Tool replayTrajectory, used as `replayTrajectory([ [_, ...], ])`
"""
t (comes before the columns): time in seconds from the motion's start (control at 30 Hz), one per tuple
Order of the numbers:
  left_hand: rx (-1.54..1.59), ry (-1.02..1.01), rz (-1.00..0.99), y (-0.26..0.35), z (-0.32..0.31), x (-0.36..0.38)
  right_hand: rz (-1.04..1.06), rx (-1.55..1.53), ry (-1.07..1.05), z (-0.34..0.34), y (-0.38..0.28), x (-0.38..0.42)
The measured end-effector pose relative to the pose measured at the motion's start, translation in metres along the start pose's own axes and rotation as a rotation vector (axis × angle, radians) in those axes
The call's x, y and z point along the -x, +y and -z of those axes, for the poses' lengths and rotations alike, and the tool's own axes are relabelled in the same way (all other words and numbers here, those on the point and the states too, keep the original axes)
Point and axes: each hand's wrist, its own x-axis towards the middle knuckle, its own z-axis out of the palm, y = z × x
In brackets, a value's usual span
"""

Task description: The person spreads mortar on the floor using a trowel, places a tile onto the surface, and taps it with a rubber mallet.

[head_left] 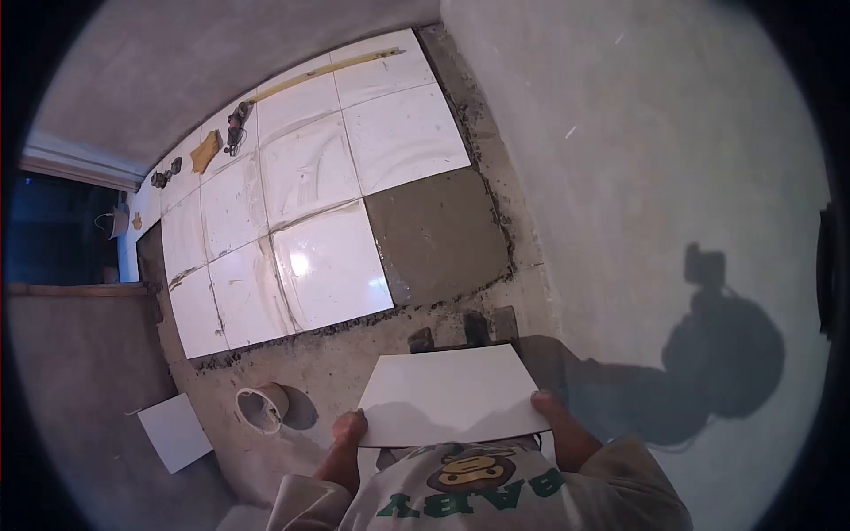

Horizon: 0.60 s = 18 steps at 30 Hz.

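Note:
A large white floor tile (pixel 452 398) is held level in front of my body. My left hand (pixel 350 427) grips its left edge and my right hand (pixel 551 409) grips its right edge, the fingers partly hidden beneath. Beyond it lies a bed of wet grey mortar (pixel 438 234), smoothed into a rectangle. The nearest laid tile (pixel 332 265) borders that mortar on the left, and another laid tile (pixel 407 137) borders it on the far side.
A white bucket (pixel 263 409) stands on the floor to the left. Against the left wall leans a loose tile (pixel 177 432). On the laid tiles rest a power tool (pixel 236 128), a yellow-brown cloth (pixel 205 152) and a long yellow level (pixel 328 73). A plastered wall (pixel 637 159) rises on the right.

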Motion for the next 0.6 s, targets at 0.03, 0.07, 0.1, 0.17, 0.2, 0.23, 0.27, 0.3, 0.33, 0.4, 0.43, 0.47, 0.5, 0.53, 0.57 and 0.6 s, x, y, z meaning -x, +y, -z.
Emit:
replayTrajectory([
  [0.03,-0.006,-0.001,0.007,0.008,-0.001,0.009,0.184,0.144,0.045,0.0,0.014,-0.006],
  [0.07,0.019,-0.003,0.029,0.016,-0.002,0.019,0.368,0.285,0.093,-0.001,0.026,-0.014],
  [0.1,0.045,-0.005,0.048,0.024,-0.003,0.026,0.365,0.275,0.09,0.001,0.03,-0.021],
  [0.17,0.028,0.023,0.056,0.038,-0.011,0.024,0.367,0.358,0.072,0.008,0.047,-0.029],
  [0.2,0.025,0.046,0.06,0.043,-0.018,0.025,0.379,0.411,0.082,0.012,0.055,-0.032],
  [0.23,0.054,0.086,0.031,0.049,-0.018,0.032,0.406,0.474,0.11,0.013,0.064,-0.035],
  [0.27,0.049,0.062,0.036,0.049,-0.027,0.024,0.442,0.54,0.145,0.014,0.074,-0.038],
  [0.3,0.044,0.075,-0.043,0.041,-0.042,0.004,0.484,0.609,0.197,0.011,0.087,-0.041],
  [0.33,0.039,0.086,-0.119,0.038,-0.051,0.004,0.516,0.668,0.243,0.01,0.095,-0.041],
  [0.4,0.091,0.057,-0.101,0.043,-0.059,0.017,0.48,0.703,0.231,0.026,0.089,-0.043],
  [0.43,0.145,0.053,-0.094,0.051,-0.053,0.024,0.424,0.697,0.183,0.046,0.074,-0.042],
  [0.47,0.149,0.063,-0.091,0.059,-0.052,0.026,0.311,0.68,0.092,0.053,0.063,-0.049],
  [0.5,0.196,0.129,-0.013,0.063,-0.058,0.031,0.32,0.68,0.093,0.049,0.066,-0.06],
  [0.53,0.243,0.188,0.067,0.063,-0.066,0.033,0.266,0.758,0.039,0.045,0.072,-0.069],
  [0.57,0.263,0.243,0.048,0.063,-0.073,0.032,0.24,0.806,0.006,0.044,0.081,-0.073],
  [0.6,0.271,0.232,0.058,0.062,-0.077,0.034,0.216,0.855,-0.029,0.048,0.082,-0.076],
])
